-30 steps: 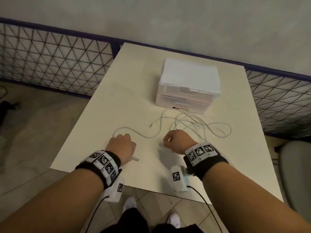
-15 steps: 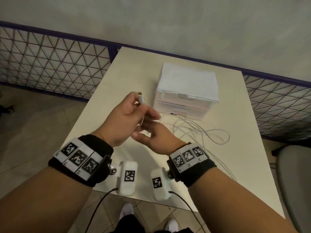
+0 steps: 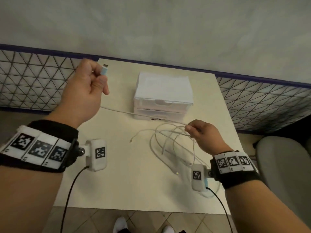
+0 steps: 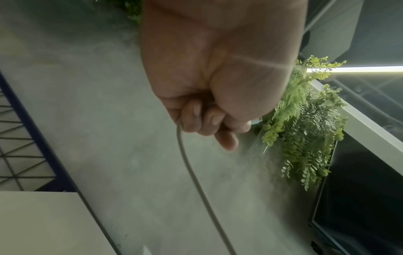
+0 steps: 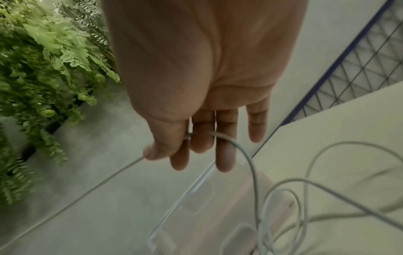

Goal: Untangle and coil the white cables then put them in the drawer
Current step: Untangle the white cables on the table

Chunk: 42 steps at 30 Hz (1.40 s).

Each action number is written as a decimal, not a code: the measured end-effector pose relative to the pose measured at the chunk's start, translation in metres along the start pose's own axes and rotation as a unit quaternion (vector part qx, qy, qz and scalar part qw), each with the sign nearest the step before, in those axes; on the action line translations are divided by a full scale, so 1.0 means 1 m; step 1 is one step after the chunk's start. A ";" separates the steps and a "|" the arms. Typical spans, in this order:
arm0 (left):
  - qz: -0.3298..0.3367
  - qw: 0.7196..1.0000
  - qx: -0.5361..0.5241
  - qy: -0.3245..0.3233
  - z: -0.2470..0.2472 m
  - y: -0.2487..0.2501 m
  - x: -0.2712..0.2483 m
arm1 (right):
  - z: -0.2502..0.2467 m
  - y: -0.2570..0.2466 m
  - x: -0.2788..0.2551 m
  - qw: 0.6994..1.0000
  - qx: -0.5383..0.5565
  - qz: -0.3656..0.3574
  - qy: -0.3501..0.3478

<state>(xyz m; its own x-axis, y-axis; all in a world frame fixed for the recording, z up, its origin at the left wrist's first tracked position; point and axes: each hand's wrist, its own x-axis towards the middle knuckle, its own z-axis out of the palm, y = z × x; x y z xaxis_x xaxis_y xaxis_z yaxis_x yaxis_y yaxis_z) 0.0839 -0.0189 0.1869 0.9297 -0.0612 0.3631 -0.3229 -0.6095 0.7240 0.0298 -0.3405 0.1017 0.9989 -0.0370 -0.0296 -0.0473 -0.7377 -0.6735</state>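
Up above the far-left corner of the table [image 3: 127, 182], the left hand [image 3: 82, 93] was held raised, fingers curled round one end of a white cable [image 3: 121, 111], with the connector [image 3: 104, 70] poking out past the thumb and forefinger. From that fist the cable was stretched fairly taut, slanting down across the front of the drawer unit [image 3: 164, 96] to the right hand [image 3: 204, 137]. In the left wrist view the same cord [image 4: 191, 172] could be seen coming out from under the curled fingers [image 4: 194, 119] and trailing off toward the bottom of the frame. The right hand was kept lower, near the table's right side and just in front of the drawers, and the cable was pinched between thumb and forefinger; in the right wrist view the other fingers [image 5: 226, 155] were seen mostly straight and loose, with the cord [image 5: 250, 163] passed across them. Below that hand the rest of the white cables [image 3: 168, 142] were left in a messy tangle of loops, partly lifted off the table and partly lying on it, with a couple of loose ends spread toward the middle. Both drawers of the little white unit looked closed. Some fake-looking ferns [image 5: 43, 69] were caught in both wrist views.
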 end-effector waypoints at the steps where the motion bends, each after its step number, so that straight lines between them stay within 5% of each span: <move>1: 0.003 1.000 0.019 -0.012 0.008 0.003 -0.002 | -0.001 -0.003 -0.001 0.999 0.029 -0.005 0.022; 8: 0.031 0.978 -0.035 -0.204 0.103 0.047 -0.035 | 0.007 -0.053 -0.001 0.988 0.099 -0.116 0.030; 11: -0.062 0.957 -0.149 -0.242 0.115 0.056 -0.039 | 0.004 -0.055 -0.001 0.981 0.155 -0.099 0.061; 14: -0.189 0.899 -0.289 -0.268 0.116 0.064 -0.039 | 0.005 -0.053 0.000 0.984 0.120 -0.101 0.084; 16: -0.208 0.884 -0.305 -0.288 0.116 0.062 -0.038 | 0.007 -0.053 -0.001 0.985 0.110 -0.107 0.077; 19: -0.202 0.899 -0.239 -0.305 0.117 0.051 -0.038 | 0.016 -0.049 -0.002 0.986 0.120 -0.104 0.058; 21: -0.199 0.912 -0.216 -0.286 0.117 0.045 -0.041 | 0.027 -0.042 -0.003 0.987 0.129 -0.090 0.044; 24: -0.241 0.909 -0.294 -0.173 0.114 0.039 -0.043 | 0.043 -0.026 -0.007 0.991 0.132 -0.028 0.002; 28: -0.320 0.779 -0.539 0.008 0.101 0.016 -0.029 | 0.060 0.011 -0.021 0.995 0.060 0.018 -0.075; 29: -0.324 0.768 -0.551 0.045 0.099 0.010 -0.027 | 0.063 0.020 -0.025 0.995 0.047 0.031 -0.083; 30: -0.323 0.782 -0.529 0.061 0.101 0.005 -0.027 | 0.066 0.025 -0.027 0.995 0.044 0.040 -0.083; 31: -0.312 0.825 -0.468 0.049 0.104 0.004 -0.029 | 0.068 0.025 -0.029 0.995 0.047 0.043 -0.075; 33: -0.227 0.939 -0.254 -0.047 0.117 0.005 -0.042 | 0.068 0.011 -0.027 0.997 0.058 0.018 -0.049; 34: -0.157 0.968 -0.166 -0.099 0.125 0.008 -0.050 | 0.066 -0.001 -0.024 0.997 0.065 -0.007 -0.036; 37: -0.034 0.977 -0.115 -0.178 0.138 0.018 -0.068 | 0.054 -0.036 -0.017 0.993 0.088 -0.083 0.005; 42: -0.058 0.969 -0.112 -0.212 0.136 0.022 -0.065 | 0.035 -0.051 -0.014 0.982 0.164 -0.088 0.025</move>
<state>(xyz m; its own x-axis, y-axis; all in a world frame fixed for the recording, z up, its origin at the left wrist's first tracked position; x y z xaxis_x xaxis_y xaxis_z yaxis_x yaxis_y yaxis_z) 0.0401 -0.1357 0.0991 0.9360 -0.3506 0.0317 -0.1973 -0.4479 0.8720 0.0186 -0.2786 0.1106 0.9898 0.0332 0.1389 0.1377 -0.4786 -0.8672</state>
